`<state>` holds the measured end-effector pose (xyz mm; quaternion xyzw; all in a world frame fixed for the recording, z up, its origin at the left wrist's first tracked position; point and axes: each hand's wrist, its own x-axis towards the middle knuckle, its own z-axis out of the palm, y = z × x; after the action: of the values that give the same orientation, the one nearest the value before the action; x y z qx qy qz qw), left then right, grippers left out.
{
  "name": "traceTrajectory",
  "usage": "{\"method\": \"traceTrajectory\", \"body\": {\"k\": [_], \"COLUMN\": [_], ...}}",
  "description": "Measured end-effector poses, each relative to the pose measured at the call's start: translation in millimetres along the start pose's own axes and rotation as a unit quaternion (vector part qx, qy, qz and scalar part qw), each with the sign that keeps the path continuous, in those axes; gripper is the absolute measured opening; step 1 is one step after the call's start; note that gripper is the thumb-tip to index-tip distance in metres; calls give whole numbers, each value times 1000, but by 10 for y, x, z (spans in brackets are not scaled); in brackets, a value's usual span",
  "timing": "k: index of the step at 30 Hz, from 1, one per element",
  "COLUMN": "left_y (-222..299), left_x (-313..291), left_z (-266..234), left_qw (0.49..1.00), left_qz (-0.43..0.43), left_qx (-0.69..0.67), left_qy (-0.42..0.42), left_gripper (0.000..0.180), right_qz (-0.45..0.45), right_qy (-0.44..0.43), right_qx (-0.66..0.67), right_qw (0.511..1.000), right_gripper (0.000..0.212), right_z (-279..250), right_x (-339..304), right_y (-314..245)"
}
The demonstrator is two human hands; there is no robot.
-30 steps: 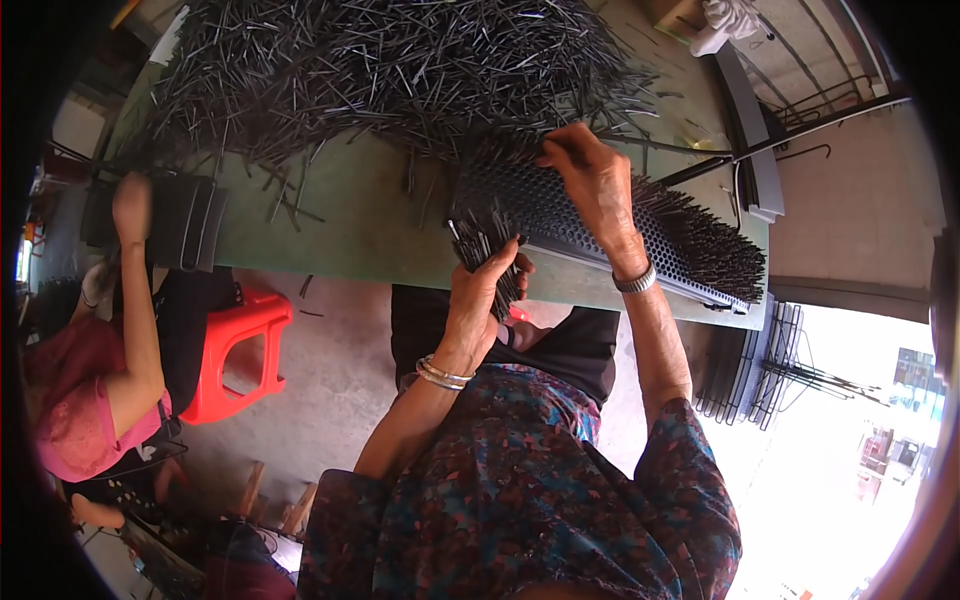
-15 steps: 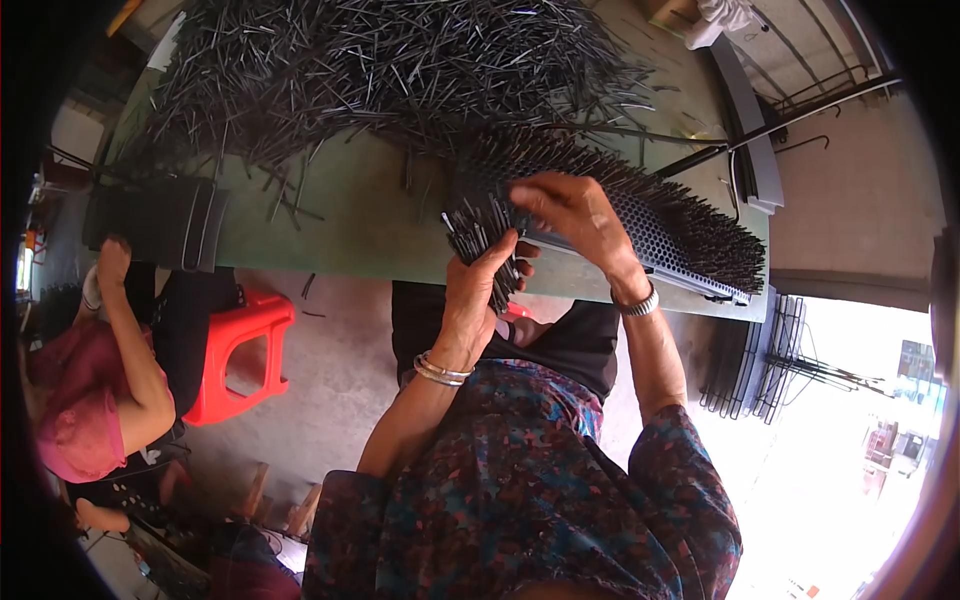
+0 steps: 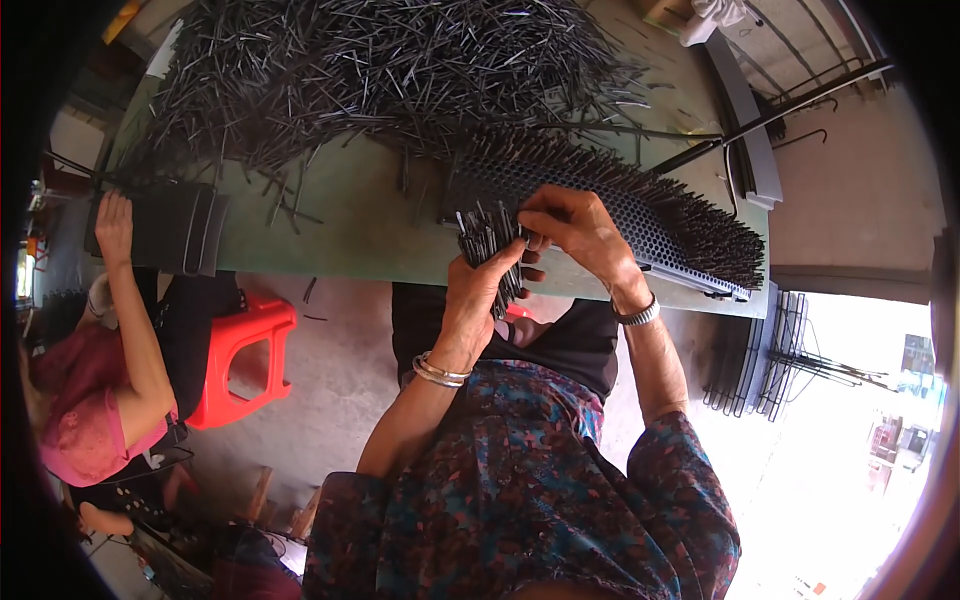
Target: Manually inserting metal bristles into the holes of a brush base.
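My left hand (image 3: 478, 285) is closed around a bundle of thin black sticks (image 3: 484, 238), their upper ends poking out above my thumb. Beside it, my right hand (image 3: 575, 232) pinches with thumb and fingertips at the bundle's right edge; what lies between those fingertips is too small to make out. Just beyond both hands a long grey panel full of round holes (image 3: 641, 226) lies slantwise on the table. Many black sticks (image 3: 715, 222) stand up from its holes along the far side and right end, while rows of holes nearer me are bare.
A big heap of loose black sticks (image 3: 380, 70) covers the back of the green table (image 3: 350, 225). Dark flat panels (image 3: 180, 228) lie at its left end, where a co-worker's hand (image 3: 114, 228) rests. A red stool (image 3: 240, 355) stands below. Wire racks (image 3: 770, 355) lean at right.
My right hand has come down from the panel's near left corner to the bundle in my left hand. At left, the co-worker's hand has moved farther up onto the dark panels.
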<state>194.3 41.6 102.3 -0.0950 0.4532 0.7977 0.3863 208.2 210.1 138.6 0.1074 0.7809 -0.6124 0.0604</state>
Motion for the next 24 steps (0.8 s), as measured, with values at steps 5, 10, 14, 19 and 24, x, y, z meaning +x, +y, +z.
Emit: {"method": "traceTrajectory", "body": {"k": [5,10,14,19,24], "left_y": [-86,-122,-176,-206,-202], "left_x": [85,111,108,118,116], "left_z": [-51,-52,-1,-55,-79], "left_qw": [996,997,997,996,996], "left_qz": [4,-16,-15,-3,-9], "left_qx": [-77,-52,-69,-84,-78], "left_qy": [49,48,44,31,31], "left_gripper": [29,28,27,27,26], "right_qz": [-20,-137,-198,-201,-217], "right_qy": [74,284,337,337,304], "right_qx": [28,-89,-153,-174,-198], "right_qw": [997,945,908,903,906], "right_gripper": [11,8,7,7,6], "right_z": [-69,-94,-95,-55,-115], "right_x": [-12,177,362,405,396], "right_y": [-92,-141,-23,11,-43]}}
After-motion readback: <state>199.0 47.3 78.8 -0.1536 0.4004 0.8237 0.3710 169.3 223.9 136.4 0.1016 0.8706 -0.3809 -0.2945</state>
